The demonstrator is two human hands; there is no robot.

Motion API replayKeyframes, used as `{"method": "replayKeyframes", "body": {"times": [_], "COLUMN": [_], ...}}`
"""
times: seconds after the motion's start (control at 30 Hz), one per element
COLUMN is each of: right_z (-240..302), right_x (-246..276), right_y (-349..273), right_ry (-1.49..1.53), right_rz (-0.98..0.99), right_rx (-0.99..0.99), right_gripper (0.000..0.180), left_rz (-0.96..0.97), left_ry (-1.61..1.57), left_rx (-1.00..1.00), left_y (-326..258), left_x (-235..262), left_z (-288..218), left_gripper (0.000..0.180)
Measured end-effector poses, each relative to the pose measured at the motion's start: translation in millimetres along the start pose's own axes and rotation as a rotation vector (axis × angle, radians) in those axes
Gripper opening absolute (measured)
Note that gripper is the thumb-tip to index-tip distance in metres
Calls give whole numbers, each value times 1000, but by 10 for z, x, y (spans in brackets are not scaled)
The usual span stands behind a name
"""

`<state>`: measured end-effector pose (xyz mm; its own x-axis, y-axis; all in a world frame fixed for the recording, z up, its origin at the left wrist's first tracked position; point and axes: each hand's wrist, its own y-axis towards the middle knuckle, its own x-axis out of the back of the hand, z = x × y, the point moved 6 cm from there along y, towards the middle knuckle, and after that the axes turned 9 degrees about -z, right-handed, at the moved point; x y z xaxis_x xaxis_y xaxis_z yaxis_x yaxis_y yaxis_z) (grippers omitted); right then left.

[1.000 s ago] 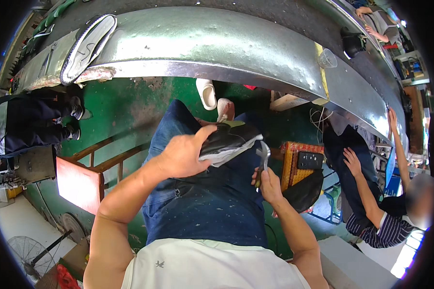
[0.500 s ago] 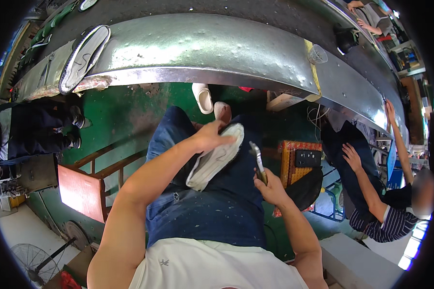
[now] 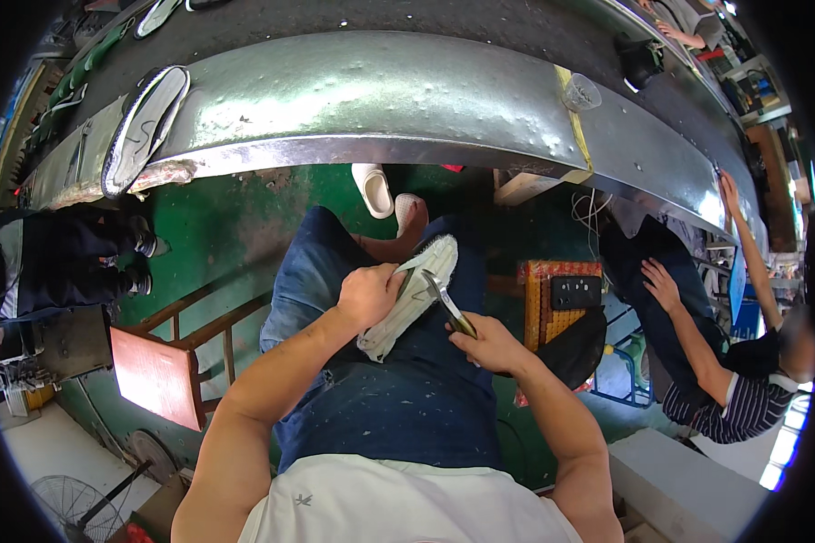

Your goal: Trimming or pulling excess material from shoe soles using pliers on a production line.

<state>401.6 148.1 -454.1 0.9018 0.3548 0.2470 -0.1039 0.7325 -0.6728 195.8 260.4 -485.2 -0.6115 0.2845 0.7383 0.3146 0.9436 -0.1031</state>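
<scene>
A pale, unfinished shoe [image 3: 406, 312] lies along my thighs with its underside turned up, a wrinkled light lining and a dark edge at the toe end. My left hand [image 3: 371, 297] is closed on its left side; the fingertips are partly hidden behind the rim. My right hand [image 3: 485, 344] grips a pair of pliers [image 3: 445, 301] by its olive-yellow handle. Their shiny metal head lies over the middle of the shoe, near its right edge; whether the jaws touch or pinch the material, I cannot make out.
A metal-edged bench [image 3: 362, 100] with a dark belt runs across the front. Another shoe [image 3: 147, 127] rests on its left edge, and a clear cup [image 3: 581, 92] stands to the right. A wooden stool [image 3: 158, 376] is at left. A co-worker [image 3: 729, 389] sits at right.
My right hand has brought the pliers left, onto the shoe. My left hand has drawn back from the toe end to the shoe's left side and closed there.
</scene>
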Motion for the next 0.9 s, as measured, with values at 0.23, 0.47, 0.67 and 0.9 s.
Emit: {"method": "replayKeyframes", "body": {"times": [0.23,0.47,0.67,0.9], "right_z": [-137,-114,-84,137], "right_x": [-160,-120,-51,99], "right_y": [142,90,228,41], "right_ry": [489,257,-106,-257], "right_rz": [113,-38,-412,-226], "right_rx": [-163,-89,262,316], "right_gripper": [22,19,18,21], "left_rz": [-142,-17,-94,-174], "left_ry": [-32,-21,-39,-69], "left_rx": [-148,-5,-23,-105], "left_y": [-72,-68,20,-76], "left_x": [-21,-34,-108,-16], "left_z": [-93,-119,-108,-243], "left_gripper": [28,29,29,25]}}
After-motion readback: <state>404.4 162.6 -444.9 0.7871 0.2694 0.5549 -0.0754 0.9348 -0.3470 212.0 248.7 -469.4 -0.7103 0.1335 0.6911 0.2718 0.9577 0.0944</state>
